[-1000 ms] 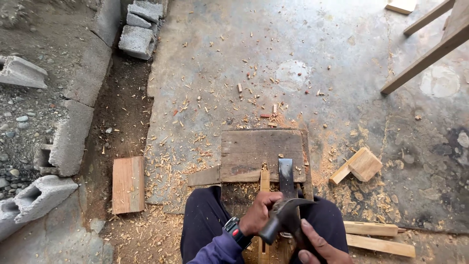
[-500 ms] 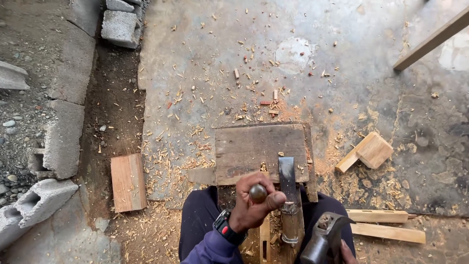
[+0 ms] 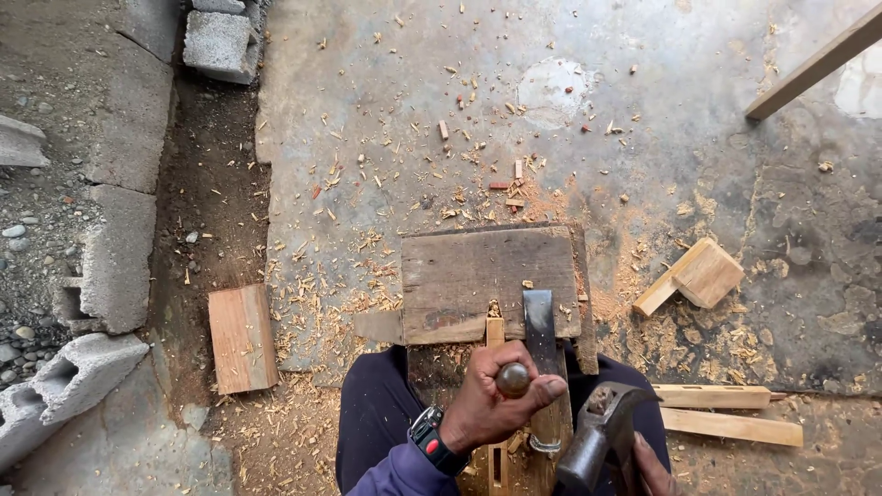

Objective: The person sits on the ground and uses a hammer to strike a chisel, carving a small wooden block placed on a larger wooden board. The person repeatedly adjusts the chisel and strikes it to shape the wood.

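Rough concrete floor (image 3: pixel 386 138), littered with wood chips and sawdust, spreads out beneath the person, with hollow concrete blocks (image 3: pixel 101 266) along the nine o'clock edge. A dark weathered board (image 3: pixel 478 280) lies flat just ahead of the knees, serving as a backing for the cutting. The left hand (image 3: pixel 496 404) is clenched around a chisel handle (image 3: pixel 513 378), its rounded brown butt facing up, probably so it can be struck; its blade is hidden. The right hand (image 3: pixel 648 464), at five o'clock, grips a steel hammer (image 3: pixel 602 432), head raised beside the chisel. A second, flat-bladed chisel (image 3: pixel 539 331) lies on the board within easy reach. Offcuts (image 3: pixel 694 276) sit at three o'clock, a short plank (image 3: pixel 242 337) at nine.
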